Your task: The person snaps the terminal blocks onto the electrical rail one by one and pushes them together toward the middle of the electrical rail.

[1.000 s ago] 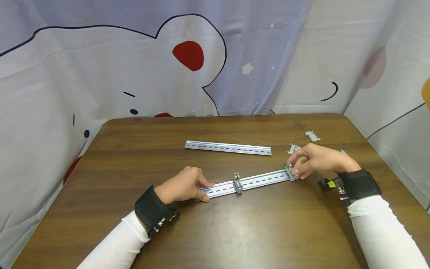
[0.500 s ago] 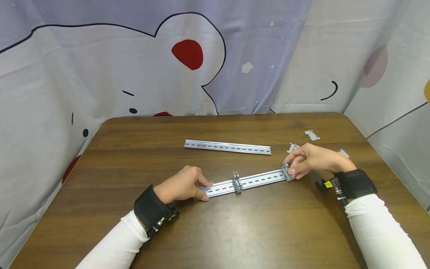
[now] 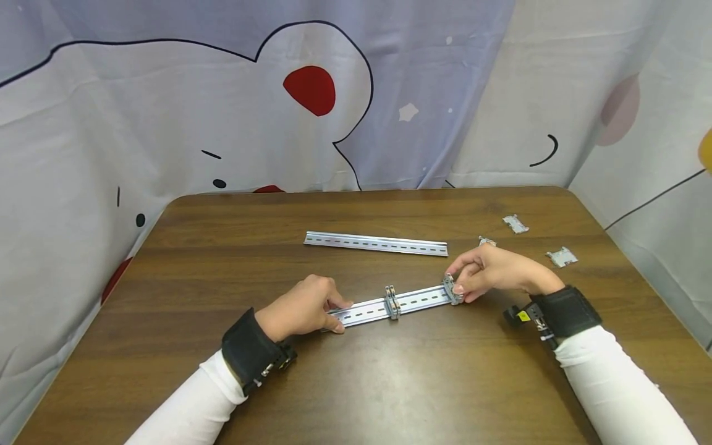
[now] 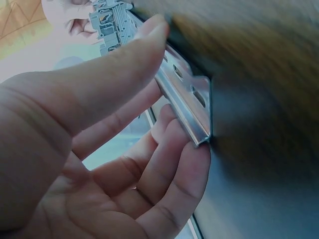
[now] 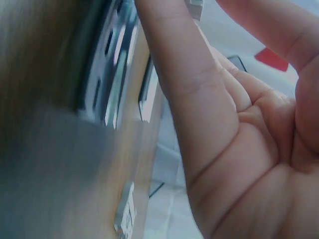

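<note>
A slotted metal DIN rail (image 3: 423, 300) lies at a slant across the middle of the table. My left hand (image 3: 306, 306) grips its left end between thumb and fingers; the left wrist view shows this rail end (image 4: 187, 107). Narrow grey terminal blocks (image 3: 392, 303) stand upright across the rail near its middle. Farther right, my right hand (image 3: 503, 272) pinches a grey terminal block (image 3: 451, 290) that sits across the rail. That hand hides part of the rail's right end in the head view, while the right wrist view shows the rail end (image 5: 107, 84) beside the fingers.
A second slotted rail (image 3: 375, 243) lies behind the first. Loose flat grey pieces lie at the back right: one (image 3: 515, 224) toward the far edge, another (image 3: 562, 256) right of my right hand, and one (image 3: 487, 241) partly behind it. A printed curtain (image 3: 222, 117) hangs beyond the table.
My right hand has moved left along the rail with the pinched terminal block, toward the blocks at the middle. A loose piece at the right has come into fuller view. The left hand stays put.
</note>
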Demonstrator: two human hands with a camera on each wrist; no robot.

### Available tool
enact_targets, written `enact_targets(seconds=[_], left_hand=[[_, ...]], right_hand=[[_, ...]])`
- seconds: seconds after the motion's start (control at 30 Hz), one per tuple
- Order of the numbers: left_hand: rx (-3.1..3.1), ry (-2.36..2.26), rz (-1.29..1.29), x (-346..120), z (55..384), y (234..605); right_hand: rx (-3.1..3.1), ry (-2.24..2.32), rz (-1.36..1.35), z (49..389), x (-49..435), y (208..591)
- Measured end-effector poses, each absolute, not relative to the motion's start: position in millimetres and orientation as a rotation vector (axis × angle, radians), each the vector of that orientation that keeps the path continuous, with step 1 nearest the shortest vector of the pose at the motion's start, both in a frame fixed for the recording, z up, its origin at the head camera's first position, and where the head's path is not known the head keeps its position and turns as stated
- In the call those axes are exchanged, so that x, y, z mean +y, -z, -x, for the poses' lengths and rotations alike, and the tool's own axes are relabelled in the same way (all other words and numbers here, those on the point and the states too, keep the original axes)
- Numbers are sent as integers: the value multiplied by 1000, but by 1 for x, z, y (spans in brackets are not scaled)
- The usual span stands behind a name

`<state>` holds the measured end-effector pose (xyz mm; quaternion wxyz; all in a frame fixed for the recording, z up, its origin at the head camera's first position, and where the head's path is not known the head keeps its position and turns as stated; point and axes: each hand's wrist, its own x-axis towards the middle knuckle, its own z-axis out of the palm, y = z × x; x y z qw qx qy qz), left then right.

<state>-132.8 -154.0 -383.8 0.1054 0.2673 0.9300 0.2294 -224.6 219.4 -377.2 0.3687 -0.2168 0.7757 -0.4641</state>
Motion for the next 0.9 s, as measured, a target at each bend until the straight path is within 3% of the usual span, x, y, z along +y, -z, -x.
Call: enact_targets(seconds=[0.5,0.9], left_hand=[[2933,-517,-942,-154,132,383],[2986,-475,-908,-149,129,380]], right_hand=[[2010,1297,616,214,193,386],[1995,1397,608,202,171,393]])
